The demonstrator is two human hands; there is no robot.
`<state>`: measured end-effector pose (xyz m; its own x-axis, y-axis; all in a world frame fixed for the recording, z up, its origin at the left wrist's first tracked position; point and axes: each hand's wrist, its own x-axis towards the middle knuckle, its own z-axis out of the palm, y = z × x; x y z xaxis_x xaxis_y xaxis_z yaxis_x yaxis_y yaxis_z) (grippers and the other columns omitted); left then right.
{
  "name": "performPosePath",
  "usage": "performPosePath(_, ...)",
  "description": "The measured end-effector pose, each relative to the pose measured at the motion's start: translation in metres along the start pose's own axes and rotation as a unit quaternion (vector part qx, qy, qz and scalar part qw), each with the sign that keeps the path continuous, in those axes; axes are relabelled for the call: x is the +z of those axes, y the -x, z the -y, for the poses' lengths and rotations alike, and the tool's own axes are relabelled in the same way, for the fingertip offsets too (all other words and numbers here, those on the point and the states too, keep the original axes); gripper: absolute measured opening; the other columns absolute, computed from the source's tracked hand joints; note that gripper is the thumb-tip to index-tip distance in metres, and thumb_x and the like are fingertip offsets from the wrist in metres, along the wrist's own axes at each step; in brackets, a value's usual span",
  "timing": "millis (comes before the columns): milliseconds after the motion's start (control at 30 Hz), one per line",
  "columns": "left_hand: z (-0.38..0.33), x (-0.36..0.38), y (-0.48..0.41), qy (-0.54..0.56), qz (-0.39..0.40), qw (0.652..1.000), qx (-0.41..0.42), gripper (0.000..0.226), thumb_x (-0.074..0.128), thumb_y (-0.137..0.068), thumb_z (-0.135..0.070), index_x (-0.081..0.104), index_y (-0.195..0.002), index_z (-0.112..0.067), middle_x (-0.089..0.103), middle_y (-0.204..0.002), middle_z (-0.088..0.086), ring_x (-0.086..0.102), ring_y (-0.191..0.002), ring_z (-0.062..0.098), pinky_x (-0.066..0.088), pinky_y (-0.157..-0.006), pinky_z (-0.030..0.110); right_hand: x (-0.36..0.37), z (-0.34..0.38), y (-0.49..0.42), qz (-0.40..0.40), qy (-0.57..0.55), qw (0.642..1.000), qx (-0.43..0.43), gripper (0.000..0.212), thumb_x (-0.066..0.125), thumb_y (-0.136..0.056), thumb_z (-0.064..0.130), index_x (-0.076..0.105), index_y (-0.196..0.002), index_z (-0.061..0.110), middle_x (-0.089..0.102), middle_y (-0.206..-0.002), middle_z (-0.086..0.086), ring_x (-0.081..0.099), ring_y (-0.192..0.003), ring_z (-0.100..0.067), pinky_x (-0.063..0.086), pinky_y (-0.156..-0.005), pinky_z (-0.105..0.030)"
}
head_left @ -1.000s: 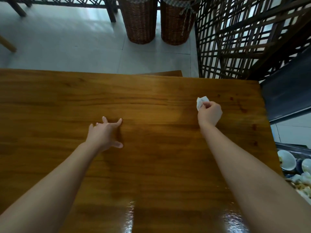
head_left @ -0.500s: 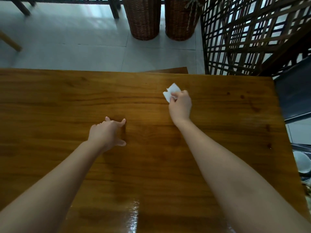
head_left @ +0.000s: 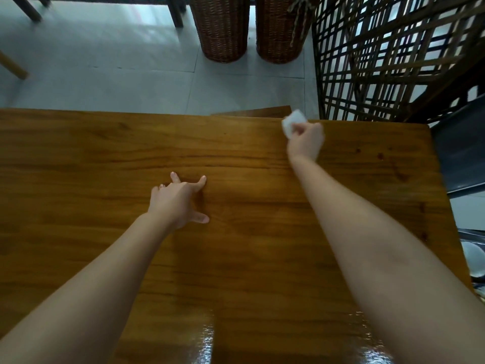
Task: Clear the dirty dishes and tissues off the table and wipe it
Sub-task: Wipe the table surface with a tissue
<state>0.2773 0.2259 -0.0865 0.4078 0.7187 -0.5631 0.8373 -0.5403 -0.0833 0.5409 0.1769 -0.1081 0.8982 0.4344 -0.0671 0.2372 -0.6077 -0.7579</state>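
A glossy brown wooden table [head_left: 91, 166] fills most of the view, with no dishes on its surface. My right hand [head_left: 305, 141] grips a small white tissue [head_left: 293, 122] and holds it against the tabletop at the far edge, right of centre. My left hand [head_left: 178, 199] rests on the middle of the table with fingers spread and fingertips touching the wood.
Two tall wicker baskets [head_left: 223, 27] stand on the pale tiled floor beyond the table. A dark wooden lattice screen [head_left: 388, 56] rises at the far right. White bowls [head_left: 472, 261] lie in a bin off the table's right edge. A bench edge [head_left: 257, 111] peeks past the far side.
My right hand with the tissue swept left across the table, then moved away to the far edge and back to the right. My left hand stayed planted in place.
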Motion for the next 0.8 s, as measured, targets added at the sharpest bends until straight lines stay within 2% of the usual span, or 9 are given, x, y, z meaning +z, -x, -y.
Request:
performPosePath(67,0.000,0.000,-0.001,0.003,0.000,1.000,0.003,0.109,0.076,-0.066,-0.060,0.009,-0.151,-0.045,0.010,-0.156,0.027,0.036,-0.136,0.044,0.033,-0.110,0.050,-0.003,-0.003,-0.011,-0.043,0.000,0.998,0.053,0.023,0.057,-0.092,0.009,0.063,-0.114,0.007,0.054,-0.127,-0.008,0.056,-0.116,-0.018,0.044,-0.085,-0.016)
performPosePath(133,-0.001,0.001,0.000,0.003,-0.006,1.000,0.011,0.109,0.077,-0.066,-0.058,0.010,-0.151,-0.042,0.011,-0.155,0.028,0.038,-0.135,0.041,0.033,-0.110,0.049,0.012,0.005,0.000,-0.041,0.006,0.998,0.051,0.022,0.057,-0.092,0.010,0.062,-0.113,0.007,0.052,-0.127,-0.008,0.055,-0.116,-0.019,0.046,-0.089,-0.020)
performPosePath(200,-0.001,0.000,-0.001,0.004,-0.010,1.000,0.016,0.109,0.078,-0.066,-0.057,0.012,-0.151,-0.041,0.014,-0.154,0.029,0.038,-0.136,0.039,0.035,-0.109,0.049,0.038,0.018,0.030,0.013,0.010,1.000,-0.010,0.017,0.054,-0.094,0.008,0.063,-0.108,0.006,0.052,-0.122,-0.007,0.055,-0.112,-0.020,0.048,-0.092,-0.025)
performPosePath(333,-0.001,0.001,-0.002,0.008,-0.006,1.000,0.009,0.107,0.077,-0.068,-0.057,0.011,-0.151,-0.043,0.014,-0.156,0.026,0.033,-0.139,0.039,0.036,-0.107,0.050,0.069,0.031,0.097,0.128,0.005,0.982,-0.140,0.021,0.052,-0.094,0.003,0.068,-0.107,0.004,0.054,-0.113,-0.006,0.055,-0.102,-0.018,0.048,-0.091,-0.024)
performPosePath(467,0.001,0.005,-0.001,0.026,0.003,1.000,-0.004,0.105,0.076,-0.070,-0.057,0.007,-0.149,-0.049,0.002,-0.159,0.021,0.026,-0.140,0.046,0.034,-0.109,0.052,0.051,0.019,0.087,0.160,0.013,0.973,-0.167,0.024,0.051,-0.093,0.000,0.067,-0.112,0.003,0.052,-0.108,-0.003,0.051,-0.095,-0.011,0.042,-0.083,-0.016)
performPosePath(533,0.002,0.005,0.000,0.029,0.000,1.000,-0.001,0.106,0.075,-0.069,-0.058,0.007,-0.149,-0.050,0.001,-0.159,0.021,0.025,-0.139,0.048,0.033,-0.109,0.053,0.031,0.007,0.068,0.134,0.020,0.980,-0.145,0.025,0.051,-0.093,0.000,0.066,-0.111,0.004,0.051,-0.109,-0.003,0.048,-0.095,-0.009,0.038,-0.077,-0.012)
performPosePath(600,0.002,0.004,0.001,0.028,0.001,1.000,0.001,0.106,0.075,-0.069,-0.059,0.007,-0.149,-0.049,0.001,-0.159,0.022,0.025,-0.139,0.049,0.033,-0.109,0.053,0.008,-0.008,0.043,0.069,0.010,0.994,-0.081,0.023,0.052,-0.094,0.004,0.065,-0.113,0.007,0.051,-0.118,-0.005,0.050,-0.105,-0.013,0.038,-0.073,-0.010)
performPosePath(700,0.002,0.002,0.003,0.030,0.004,1.000,0.006,0.106,0.075,-0.069,-0.059,0.006,-0.150,-0.048,0.001,-0.158,0.024,0.025,-0.138,0.050,0.032,-0.109,0.053,-0.015,-0.024,0.012,-0.040,-0.020,0.998,0.032,0.023,0.053,-0.095,0.010,0.063,-0.115,0.007,0.054,-0.127,-0.008,0.055,-0.115,-0.018,0.047,-0.085,-0.017)
performPosePath(800,0.001,0.001,0.004,0.029,0.002,1.000,0.009,0.105,0.074,-0.071,-0.056,0.007,-0.150,-0.046,0.000,-0.158,0.024,0.025,-0.138,0.050,0.032,-0.110,0.053,-0.008,-0.018,0.003,-0.067,-0.055,0.992,0.095,0.025,0.055,-0.094,0.010,0.062,-0.118,0.008,0.057,-0.128,-0.008,0.057,-0.115,-0.017,0.049,-0.085,-0.019)
